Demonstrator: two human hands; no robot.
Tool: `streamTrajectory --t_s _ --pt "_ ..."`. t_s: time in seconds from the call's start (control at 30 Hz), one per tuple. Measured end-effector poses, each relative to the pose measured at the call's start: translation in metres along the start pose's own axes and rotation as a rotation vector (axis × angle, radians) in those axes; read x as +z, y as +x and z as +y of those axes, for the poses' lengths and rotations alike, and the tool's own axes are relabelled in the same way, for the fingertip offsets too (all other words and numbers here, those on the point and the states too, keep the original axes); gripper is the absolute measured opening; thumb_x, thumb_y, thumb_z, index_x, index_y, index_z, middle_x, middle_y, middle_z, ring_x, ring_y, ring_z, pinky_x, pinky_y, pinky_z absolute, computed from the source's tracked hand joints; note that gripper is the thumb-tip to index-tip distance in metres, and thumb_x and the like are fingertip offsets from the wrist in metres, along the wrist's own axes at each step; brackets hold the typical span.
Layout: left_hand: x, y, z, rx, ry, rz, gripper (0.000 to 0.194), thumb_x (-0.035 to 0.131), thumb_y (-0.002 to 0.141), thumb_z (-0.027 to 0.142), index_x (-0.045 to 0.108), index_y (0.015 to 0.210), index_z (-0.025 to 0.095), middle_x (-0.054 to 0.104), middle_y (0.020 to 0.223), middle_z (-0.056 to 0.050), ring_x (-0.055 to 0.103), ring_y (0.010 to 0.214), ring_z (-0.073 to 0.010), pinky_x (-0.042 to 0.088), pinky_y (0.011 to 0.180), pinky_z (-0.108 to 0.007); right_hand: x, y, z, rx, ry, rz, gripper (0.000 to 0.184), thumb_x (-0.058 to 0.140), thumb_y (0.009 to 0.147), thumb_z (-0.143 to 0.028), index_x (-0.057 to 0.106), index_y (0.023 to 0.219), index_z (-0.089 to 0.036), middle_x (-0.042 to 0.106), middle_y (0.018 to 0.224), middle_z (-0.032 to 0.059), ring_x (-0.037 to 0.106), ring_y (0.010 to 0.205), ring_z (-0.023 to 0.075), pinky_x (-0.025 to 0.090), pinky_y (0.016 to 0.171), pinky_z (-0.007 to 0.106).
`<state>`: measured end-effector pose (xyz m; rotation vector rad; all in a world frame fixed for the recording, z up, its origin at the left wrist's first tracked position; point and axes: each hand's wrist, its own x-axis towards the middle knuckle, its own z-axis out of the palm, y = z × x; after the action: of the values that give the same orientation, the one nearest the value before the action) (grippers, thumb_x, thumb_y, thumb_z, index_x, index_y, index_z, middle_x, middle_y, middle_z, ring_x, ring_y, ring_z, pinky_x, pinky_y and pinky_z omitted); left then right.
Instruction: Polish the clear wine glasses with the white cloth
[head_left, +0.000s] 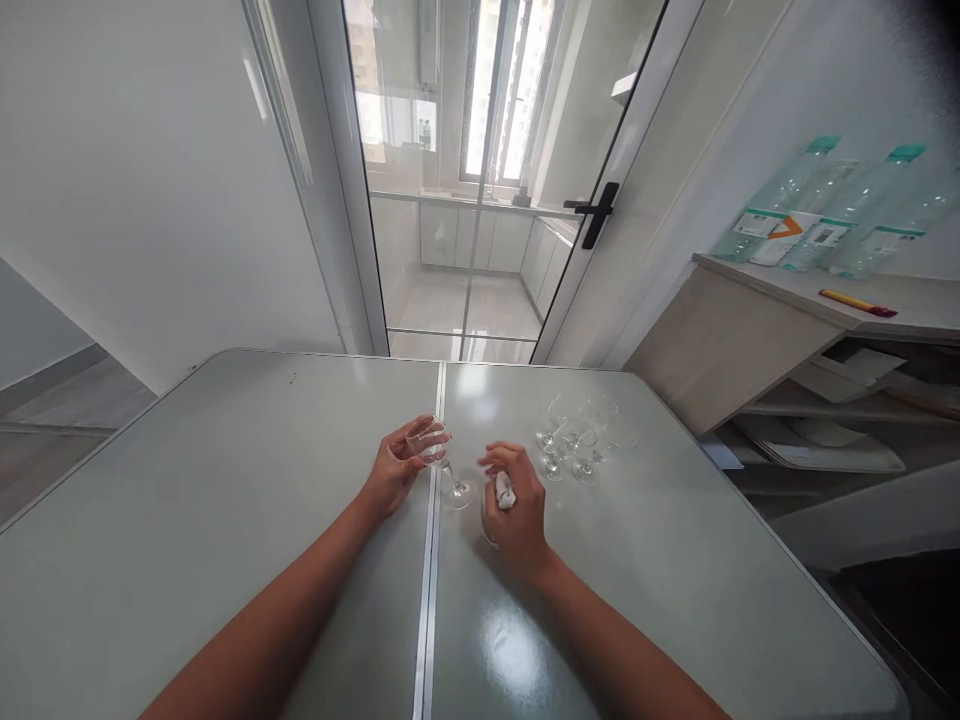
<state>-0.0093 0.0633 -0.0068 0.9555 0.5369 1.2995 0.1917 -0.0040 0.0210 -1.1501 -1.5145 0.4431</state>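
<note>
My left hand [396, 468] grips a tilted stemmed glass [430, 443], 10 o'clock from my right hand [519, 508], which clasps a white wad [505, 490]. Step, I judge: wiping; next pass calls for steady hold.

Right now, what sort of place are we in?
Probably a home's dining area: clear stemmed drinking glasses are on a pale grey-green table, and a tall glass-paned door shows low white cabinets beyond, like a kitchen's.

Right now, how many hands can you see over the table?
2: the left hand, holding a tilted glass, and the right hand, gripping a white wad. Neither is fully hidden.
</note>
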Motion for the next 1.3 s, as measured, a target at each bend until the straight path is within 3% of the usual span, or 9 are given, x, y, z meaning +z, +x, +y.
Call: streamTrajectory --t_s 0.13,0.23,0.37,0.53,0.6,0.67,0.77,0.97,1.3 --pt "0.001 -0.002 -0.002 -0.045 0.046 -0.083 0.077 0.097 0.054 0.043 0.072 0.123 0.020 0.070 0.123 -0.015 0.068 0.112 -0.0331 0.058 0.091 -0.042 0.005 -0.002 -0.002 -0.007 -0.077 -0.198 0.024 0.055 0.088 -0.015 0.066 0.108 -0.022 0.068 0.090 0.0036 0.063 0.076 0.0167 0.048 0.074 0.027" --pt "-0.001 -0.003 -0.008 -0.086 0.058 -0.179 0.080 0.100 0.049 0.037 0.073 0.122 0.020 0.072 0.120 -0.016 0.068 0.111 -0.0339 0.058 0.091 -0.046 0.010 -0.003 0.002 0.028 -0.212 -0.365 0.006 0.068 0.084 -0.026 0.070 0.085 -0.021 0.065 0.073 0.0008 0.056 0.063 0.0145 0.043 0.063 0.024" --pt "-0.002 -0.003 -0.013 -0.125 0.083 -0.305 0.082 0.100 0.048 0.036 0.073 0.124 0.021 0.072 0.120 -0.016 0.066 0.114 -0.0350 0.056 0.093 -0.048 0.015 -0.007 0.010 0.061 -0.229 -0.481 0.027 0.063 0.085 -0.023 0.061 0.058 -0.018 0.053 0.051 -0.0042 0.038 0.048 0.0093 0.030 0.053 0.023" --pt "0.006 0.000 -0.007 -0.046 0.098 -0.292 0.081 0.090 0.058 0.061 0.070 0.124 0.018 0.060 0.135 -0.018 0.054 0.126 -0.0332 0.049 0.098 -0.042 0.002 -0.001 0.010 0.117 -0.240 -0.395 0.025 0.064 0.084 -0.024 0.069 0.060 -0.017 0.061 0.054 -0.0023 0.045 0.050 0.0097 0.032 0.055 0.023" --pt "0.005 0.001 -0.005 -0.045 0.066 -0.240 0.059 0.077 0.072 0.068 0.072 0.099 0.016 0.064 0.110 -0.013 0.060 0.096 -0.0219 0.050 0.078 -0.033 -0.013 0.006 0.008 0.172 -0.239 -0.349 0.024 0.066 0.084 -0.029 0.074 0.065 -0.017 0.066 0.058 -0.0008 0.053 0.052 0.0117 0.035 0.056 0.023" --pt "0.002 0.001 -0.004 -0.104 0.067 -0.261 0.054 0.066 0.085 0.065 0.057 0.065 0.016 0.051 0.073 -0.003 0.045 0.062 -0.0120 0.037 0.056 -0.026 -0.033 0.011 0.009 0.218 -0.244 -0.317 0.025 0.068 0.084 -0.033 0.076 0.067 -0.017 0.071 0.062 0.0009 0.061 0.057 0.0151 0.039 0.058 0.023" --pt "-0.003 -0.001 -0.006 -0.185 0.173 -0.459 0.066 0.063 0.090 0.058 0.027 0.050 0.019 0.022 0.055 0.005 0.020 0.050 -0.0099 0.016 0.050 -0.029 -0.071 0.010 0.021 0.284 -0.294 -0.253 0.024 0.070 0.083 -0.039 0.079 0.072 -0.019 0.077 0.072 0.0043 0.070 0.066 0.0213 0.047 0.064 0.027" --pt "-0.002 -0.001 -0.009 -0.316 0.317 -0.781 0.068 0.063 0.090 0.055 0.021 0.048 0.021 0.019 0.050 0.004 0.013 0.049 -0.0107 0.011 0.054 -0.035 -0.134 -0.004 0.060 0.393 -0.465 -0.099 0.033 0.070 0.082 -0.050 0.081 0.076 -0.020 0.078 0.074 0.0095 0.072 0.073 0.0305 0.052 0.063 0.035" --pt "-0.001 0.000 -0.007 -0.338 0.397 -0.857 0.067 0.063 0.089 0.053 0.018 0.050 0.022 0.013 0.053 0.005 0.009 0.050 -0.0123 0.008 0.054 -0.036 -0.137 -0.003 0.085 0.459 -0.503 -0.050 0.026 0.069 0.083 -0.044 0.079 0.075 -0.022 0.077 0.075 0.0091 0.071 0.073 0.0296 0.050 0.066 0.037"
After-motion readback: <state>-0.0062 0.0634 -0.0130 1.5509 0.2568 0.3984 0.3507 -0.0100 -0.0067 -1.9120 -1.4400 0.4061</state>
